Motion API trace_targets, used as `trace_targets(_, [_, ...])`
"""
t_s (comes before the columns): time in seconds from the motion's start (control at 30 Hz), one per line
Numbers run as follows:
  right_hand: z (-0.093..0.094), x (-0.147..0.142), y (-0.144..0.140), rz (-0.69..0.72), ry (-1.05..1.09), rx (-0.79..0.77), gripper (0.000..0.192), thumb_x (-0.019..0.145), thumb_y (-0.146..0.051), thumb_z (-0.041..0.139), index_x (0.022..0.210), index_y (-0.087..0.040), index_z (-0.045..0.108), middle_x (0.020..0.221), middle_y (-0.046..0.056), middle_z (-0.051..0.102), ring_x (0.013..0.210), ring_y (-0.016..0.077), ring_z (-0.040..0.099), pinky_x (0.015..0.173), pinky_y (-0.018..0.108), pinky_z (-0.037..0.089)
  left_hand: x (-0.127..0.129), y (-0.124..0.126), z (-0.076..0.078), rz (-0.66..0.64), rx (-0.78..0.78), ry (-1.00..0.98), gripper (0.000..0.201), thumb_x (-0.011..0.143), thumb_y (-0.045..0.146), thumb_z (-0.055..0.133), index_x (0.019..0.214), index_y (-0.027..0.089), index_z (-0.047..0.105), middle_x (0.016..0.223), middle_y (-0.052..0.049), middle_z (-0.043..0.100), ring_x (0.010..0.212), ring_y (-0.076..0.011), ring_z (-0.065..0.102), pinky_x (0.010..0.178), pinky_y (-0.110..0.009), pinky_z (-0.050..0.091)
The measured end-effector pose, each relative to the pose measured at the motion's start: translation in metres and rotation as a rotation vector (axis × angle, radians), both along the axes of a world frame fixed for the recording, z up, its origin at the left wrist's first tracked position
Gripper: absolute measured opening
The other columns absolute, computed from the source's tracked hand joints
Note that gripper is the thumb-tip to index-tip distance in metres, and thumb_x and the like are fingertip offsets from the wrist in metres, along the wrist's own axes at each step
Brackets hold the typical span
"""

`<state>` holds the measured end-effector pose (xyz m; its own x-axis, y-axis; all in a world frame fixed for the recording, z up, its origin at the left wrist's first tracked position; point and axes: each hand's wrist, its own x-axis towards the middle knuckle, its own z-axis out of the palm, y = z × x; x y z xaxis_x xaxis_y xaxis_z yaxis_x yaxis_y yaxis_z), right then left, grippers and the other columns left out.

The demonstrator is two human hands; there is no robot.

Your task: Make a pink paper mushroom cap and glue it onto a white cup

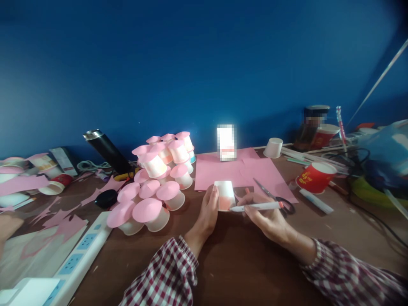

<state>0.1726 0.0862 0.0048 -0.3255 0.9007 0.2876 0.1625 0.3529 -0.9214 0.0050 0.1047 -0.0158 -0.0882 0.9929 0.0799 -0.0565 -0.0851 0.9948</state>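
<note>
- The left hand (208, 208) grasps an upturned paper cup (225, 194) on the table (242, 263).
- The right hand (266, 216) has its fingers (251, 199) clenched on a marker (256, 207), tip at the cup.
- Scissors (274, 196) lie just behind.

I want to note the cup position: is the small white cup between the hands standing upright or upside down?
Upside down. The white cup is narrower at its top and wider at the table, held by the left hand; the right hand holds a marker.

Left of the pink paper sheets (223, 172) stands a heap of pink-capped cups (156, 182); right of them, a red cup (315, 177); scissors (274, 196) lie on them.
</note>
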Motion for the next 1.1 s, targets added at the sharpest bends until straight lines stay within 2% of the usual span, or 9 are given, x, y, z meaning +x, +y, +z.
trace_targets(0.13, [-0.001, 0.0, 0.0, -0.024, 0.026, -0.016, 0.015, 0.084, -0.028, 0.051, 0.084, -0.017, 0.06, 0.063, 0.001, 0.058, 0.055, 0.0124, 0.052, 0.051, 0.023, 0.041, 0.001, 0.001, -0.001, -0.008, 0.005, -0.012, 0.038, 0.088, 0.044, 0.04, 0.102, 0.017, 0.062, 0.109, -0.008, 0.065, 0.107, -0.0216, 0.054, 0.093, -0.029, 0.04])
trace_targets(0.47, [-0.005, 0.0, 0.0, 0.019, 0.063, -0.042, 0.013, 0.086, -0.027, 0.051, 0.085, -0.017, 0.059, 0.067, 0.001, 0.057, 0.057, 0.0115, 0.051, 0.052, 0.023, 0.041, 0.0, 0.0, 0.0, -0.006, -0.013, 0.058, 0.042, 0.089, 0.047, 0.037, 0.106, 0.016, 0.061, 0.116, -0.008, 0.063, 0.112, -0.0223, 0.053, 0.097, -0.031, 0.038])
trace_targets(0.6, [-0.006, 0.001, -0.001, 0.015, 0.139, -0.107, 0.016, 0.087, -0.031, 0.051, 0.088, -0.017, 0.058, 0.065, 0.0, 0.056, 0.055, 0.0106, 0.05, 0.05, 0.022, 0.04, -0.002, 0.0, -0.008, 0.08, -0.079, 0.112, 0.049, 0.089, 0.049, 0.036, 0.118, 0.015, 0.055, 0.133, -0.011, 0.051, 0.127, -0.0234, 0.04, 0.105, -0.031, 0.031])
trace_targets(0.7, [-0.004, 0.001, -0.002, -0.025, 0.184, -0.118, 0.019, 0.087, -0.034, 0.052, 0.09, -0.017, 0.059, 0.068, 0.002, 0.059, 0.058, 0.0112, 0.052, 0.051, 0.021, 0.041, -0.003, 0.001, -0.013, 0.093, -0.108, 0.118, 0.055, 0.088, 0.052, 0.035, 0.123, 0.014, 0.052, 0.139, -0.012, 0.044, 0.13, -0.0242, 0.037, 0.107, -0.033, 0.029])
trace_targets(0.87, [0.0, -0.001, -0.003, -0.067, 0.147, -0.094, 0.021, 0.085, -0.036, 0.054, 0.088, -0.016, 0.06, 0.069, 0.003, 0.06, 0.058, 0.0124, 0.053, 0.051, 0.023, 0.041, -0.001, 0.003, -0.013, 0.082, -0.073, 0.047, 0.052, 0.087, 0.052, 0.037, 0.118, 0.015, 0.056, 0.134, -0.011, 0.049, 0.128, -0.0253, 0.039, 0.106, -0.036, 0.029])
trace_targets(1.0, [-0.005, 0.0, -0.001, -0.058, 0.099, -0.064, 0.019, 0.085, -0.033, 0.053, 0.09, -0.016, 0.06, 0.07, 0.004, 0.06, 0.058, 0.0129, 0.053, 0.052, 0.023, 0.042, 0.0, 0.003, -0.01, 0.044, -0.052, 0.012, 0.049, 0.087, 0.051, 0.038, 0.109, 0.013, 0.06, 0.126, -0.013, 0.056, 0.12, -0.0267, 0.047, 0.102, -0.037, 0.034])
trace_targets(1.1, [-0.006, 0.001, 0.001, -0.033, 0.077, -0.03, 0.016, 0.085, -0.03, 0.052, 0.089, -0.016, 0.06, 0.069, 0.003, 0.06, 0.06, 0.0135, 0.054, 0.054, 0.024, 0.043, -0.001, 0.002, -0.008, 0.04, -0.03, 0.011, 0.047, 0.088, 0.05, 0.037, 0.108, 0.014, 0.06, 0.125, -0.012, 0.056, 0.121, -0.0259, 0.046, 0.102, -0.036, 0.034])
